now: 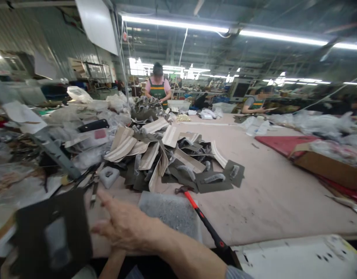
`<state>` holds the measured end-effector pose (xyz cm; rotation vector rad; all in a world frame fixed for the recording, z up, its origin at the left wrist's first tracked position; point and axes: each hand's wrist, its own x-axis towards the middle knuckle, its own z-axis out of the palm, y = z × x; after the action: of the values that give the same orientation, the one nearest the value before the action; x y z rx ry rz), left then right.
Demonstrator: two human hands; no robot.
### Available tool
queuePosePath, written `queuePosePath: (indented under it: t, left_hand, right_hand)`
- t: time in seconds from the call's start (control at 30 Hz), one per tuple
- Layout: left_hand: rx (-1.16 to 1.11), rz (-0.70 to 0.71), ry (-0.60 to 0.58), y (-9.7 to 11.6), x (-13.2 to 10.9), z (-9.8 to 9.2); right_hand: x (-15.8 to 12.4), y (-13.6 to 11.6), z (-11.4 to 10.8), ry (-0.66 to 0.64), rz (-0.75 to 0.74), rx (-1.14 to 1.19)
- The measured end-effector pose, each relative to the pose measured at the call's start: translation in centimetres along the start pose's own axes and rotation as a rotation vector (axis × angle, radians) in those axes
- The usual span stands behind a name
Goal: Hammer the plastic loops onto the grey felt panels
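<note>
My right hand reaches left across the near table edge, slightly blurred. Its fingers are apart, and I see nothing between them. Part of my left arm shows beneath it; the left hand's fingers are hidden or smeared. Close to the right fingertips is a dark panel at the lower left, blurred, with a plastic-wrapped handle on its face. A grey slab lies beyond my right forearm. Across its right edge rests a hammer with a red and black handle.
Dark panels with wrapped handles and pale striped strips are heaped mid-table. Plastic bags crowd the left. A cardboard box and red board lie right. A person stands across the table; another sits right.
</note>
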<state>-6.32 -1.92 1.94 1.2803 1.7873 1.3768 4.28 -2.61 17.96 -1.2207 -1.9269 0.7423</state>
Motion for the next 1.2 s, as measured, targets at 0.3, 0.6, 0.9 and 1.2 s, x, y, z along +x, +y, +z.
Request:
queuePosePath:
  t: [0.3,0.6,0.9,1.2]
  left_hand:
    - [-0.138,-0.013,-0.258,-1.5,-0.2,1.0]
    - [-0.093,0.057,-0.279,-1.4,-0.8,1.1]
    - [-0.406,-0.123,-0.227,-2.4,-0.3,1.4]
    - [-0.538,-0.057,-0.221,1.1,1.1,1.6]
  right_hand:
    - [-6.9,16.3,-20.9,0.161,0.682,-0.813]
    - [-14.1,23.5,-24.8,-0.131,0.689,-1.051]
    - [-11.1,11.3,-16.6,0.451,0.448,-0.792]
    - [-10.6,9.2,3.9,-0.157,0.475,-0.648]
